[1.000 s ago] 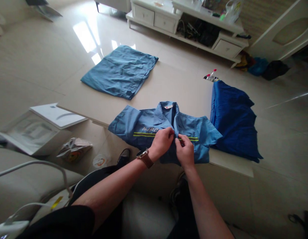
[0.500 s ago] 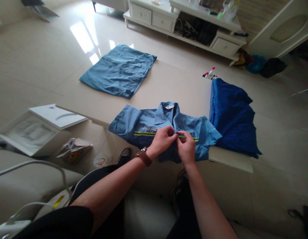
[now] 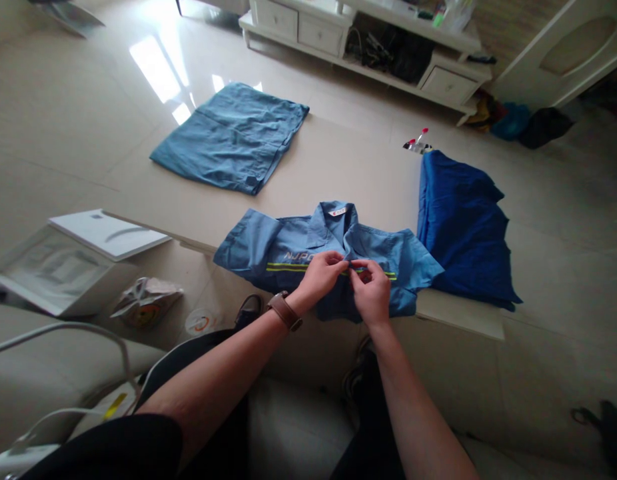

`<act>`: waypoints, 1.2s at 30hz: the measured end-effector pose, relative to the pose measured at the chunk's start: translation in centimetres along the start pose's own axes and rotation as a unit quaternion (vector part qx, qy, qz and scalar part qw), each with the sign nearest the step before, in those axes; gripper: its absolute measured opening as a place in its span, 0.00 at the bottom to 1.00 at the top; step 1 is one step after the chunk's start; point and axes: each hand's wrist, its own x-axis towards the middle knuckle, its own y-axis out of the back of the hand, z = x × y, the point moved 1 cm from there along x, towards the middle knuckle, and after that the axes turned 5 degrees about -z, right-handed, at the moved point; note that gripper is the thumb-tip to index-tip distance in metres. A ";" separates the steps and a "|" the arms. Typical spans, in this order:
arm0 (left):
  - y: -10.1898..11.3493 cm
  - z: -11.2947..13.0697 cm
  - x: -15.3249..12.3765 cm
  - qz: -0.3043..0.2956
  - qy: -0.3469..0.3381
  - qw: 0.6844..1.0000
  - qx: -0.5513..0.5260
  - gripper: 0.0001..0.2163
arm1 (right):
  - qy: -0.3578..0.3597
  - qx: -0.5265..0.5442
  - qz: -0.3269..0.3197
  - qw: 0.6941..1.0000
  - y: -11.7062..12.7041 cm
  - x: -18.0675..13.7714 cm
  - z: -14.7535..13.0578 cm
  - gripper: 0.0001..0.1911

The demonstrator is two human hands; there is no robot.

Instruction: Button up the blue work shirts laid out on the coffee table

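Note:
A light blue short-sleeved shirt (image 3: 293, 237) with yellow-green stripes and chest lettering lies face up at the near edge of the table (image 3: 358, 167), its collar pointing away from me. My left hand (image 3: 322, 277), with a brown-strapped watch on the wrist, pinches the shirt's front opening below the collar. Right beside it my right hand (image 3: 372, 288) is closed on the same front edge, fingertips almost meeting the left ones. Whether a button is between the fingers is hidden. The shirt's lower part hangs over the table edge behind my hands.
Folded blue-grey cloth (image 3: 233, 140) lies at the table's far left. Dark blue fabric (image 3: 463, 230) drapes over the right end, near bottles with red caps (image 3: 422, 137). A white box (image 3: 78, 260) and a plastic bag (image 3: 146, 301) are on the floor at left. A white cabinet (image 3: 318, 33) stands beyond.
The whole view has shifted slightly. Both hands stay at the shirt's front opening; the left fingers have flattened and straightened a little into their pinch.

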 end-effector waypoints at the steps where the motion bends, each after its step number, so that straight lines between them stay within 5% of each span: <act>1: 0.0 0.0 0.0 -0.001 0.006 1.000 -0.009 0.05 | 0.005 0.000 0.000 1.000 0.0 0.0 -0.1 0.09; 14: -0.2 0.2 -0.5 0.060 0.056 0.990 -0.114 0.05 | 0.028 -0.007 -0.006 1.000 0.0 0.0 -0.6 0.06; 36: -0.5 1.1 -1.0 0.004 0.012 0.998 -0.061 0.10 | 0.047 -0.041 0.009 0.998 0.4 0.3 -0.9 0.08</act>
